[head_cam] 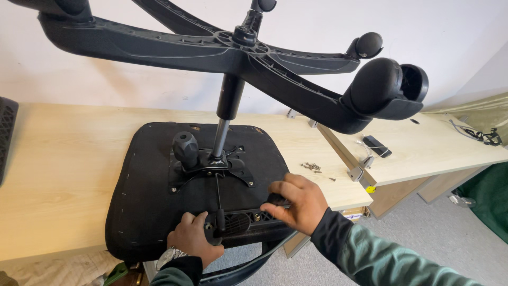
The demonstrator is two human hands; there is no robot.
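An upside-down black office chair seat (143,185) lies on a light wooden table (58,164). From its metal mechanism plate (211,167) a gas cylinder (226,111) rises to the star-shaped wheeled base (254,58) overhead. At the seat's near edge sits a black plastic bracket (243,220). My left hand (193,238) grips the bracket's left end. My right hand (296,201) rests on its right end, fingers curled over a black part. A black round knob (185,147) stands on the plate.
Several small screws (312,167) lie on the table to the right of the seat. A second table (434,148) at right carries a small black device (378,145) and cables (484,136). Big casters (383,85) hang above. Grey floor lies below right.
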